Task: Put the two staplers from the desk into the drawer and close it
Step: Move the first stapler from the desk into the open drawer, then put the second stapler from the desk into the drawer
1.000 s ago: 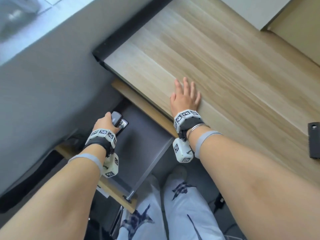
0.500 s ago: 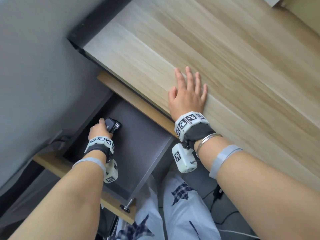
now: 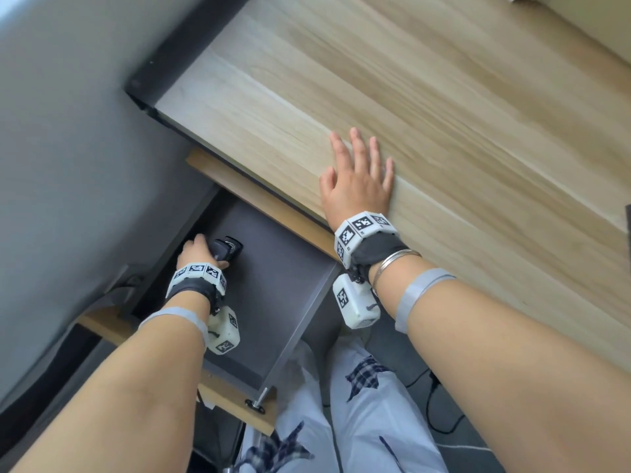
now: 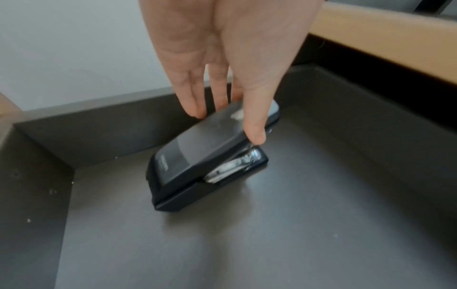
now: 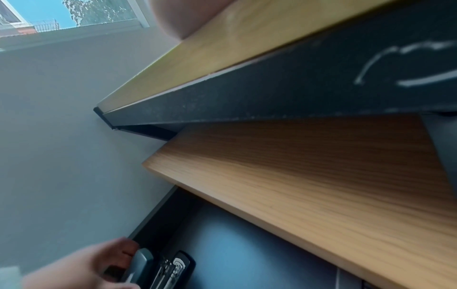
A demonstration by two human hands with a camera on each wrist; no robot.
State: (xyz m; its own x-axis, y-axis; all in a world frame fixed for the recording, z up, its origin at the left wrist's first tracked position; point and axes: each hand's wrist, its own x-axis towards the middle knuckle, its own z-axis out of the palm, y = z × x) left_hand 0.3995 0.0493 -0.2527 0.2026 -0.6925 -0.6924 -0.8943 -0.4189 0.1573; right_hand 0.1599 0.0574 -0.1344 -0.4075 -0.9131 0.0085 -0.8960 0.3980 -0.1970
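A black stapler [image 3: 228, 251] with a metal inner part is tilted inside the open grey drawer [image 3: 283, 288], near its back left corner. In the left wrist view the stapler [image 4: 197, 156] touches the drawer floor [image 4: 247, 234] with its rear end. My left hand [image 3: 196, 255] pinches it across the sides, thumb on one side and fingers [image 4: 195, 105] on the other. My right hand [image 3: 358, 179] lies flat, fingers straight, on the wooden desk [image 3: 444, 114] near its front edge. The right wrist view shows the stapler [image 5: 170, 269] from the side.
A grey wall [image 3: 68, 148] runs along the drawer's left side. A wooden panel [image 3: 259, 206] under the desk top overhangs the drawer's back. A dark object [image 3: 628, 218] is cut off at the desk's right edge. My legs [image 3: 341, 421] are below the drawer's front.
My left hand has carried the stapler down and deeper into the drawer until it touches the floor. The right hand has stayed flat on the desk.
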